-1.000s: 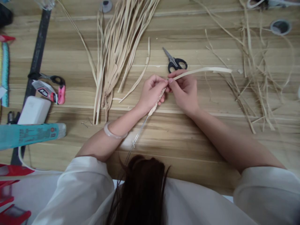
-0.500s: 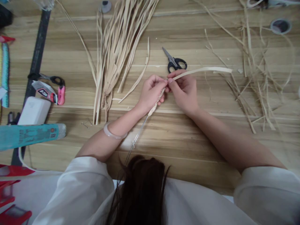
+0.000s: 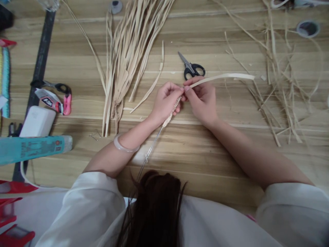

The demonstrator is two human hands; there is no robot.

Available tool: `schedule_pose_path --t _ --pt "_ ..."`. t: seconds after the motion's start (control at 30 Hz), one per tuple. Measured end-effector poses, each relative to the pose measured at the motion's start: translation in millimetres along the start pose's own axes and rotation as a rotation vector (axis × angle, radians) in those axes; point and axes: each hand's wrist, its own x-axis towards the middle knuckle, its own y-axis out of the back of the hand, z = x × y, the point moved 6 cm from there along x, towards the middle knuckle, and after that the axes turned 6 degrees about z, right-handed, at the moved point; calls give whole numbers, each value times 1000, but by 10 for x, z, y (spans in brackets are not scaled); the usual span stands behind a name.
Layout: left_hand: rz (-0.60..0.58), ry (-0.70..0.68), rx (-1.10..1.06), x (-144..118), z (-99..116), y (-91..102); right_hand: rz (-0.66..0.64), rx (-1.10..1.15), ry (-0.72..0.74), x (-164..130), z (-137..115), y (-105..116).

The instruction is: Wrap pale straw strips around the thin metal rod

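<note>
Over at the far left of the desk [image 3: 77,164] lies a teal tube [image 3: 33,148] with small print I can't make out from here, and above it a white box [image 3: 38,120], a pink-handled cutter [image 3: 55,101] whose label is too blurred to read, and a pair of black-handled pliers or snips [image 3: 51,84]. Next comes a big sheaf of pale straw strips [image 3: 128,58] fanned toward the top edge. In the middle, the left hand [image 3: 166,103] is curled closed around a thin wire [image 3: 151,147] that runs back toward the person's chest; a short run of it, just below the fingers, is already wrapped in straw as a wrapped section [image 3: 172,109], while the long bare stretch of wire below looks to me like the work left. The right hand [image 3: 202,99] pinches, thumb against forefinger, a flat straw strip [image 3: 223,77] right where it meets the wrapping, its loose end trailing off to the right. Behind the hands sit black scissors [image 3: 191,67], and at the far right a tangle of straw offcuts [image 3: 282,89].
</note>
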Motion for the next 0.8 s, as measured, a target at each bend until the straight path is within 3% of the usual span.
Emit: schedule_pose_path --t 0.8 --pt "-6 -12 16 -3 9 3 18 0 9 -3 -35 -5"
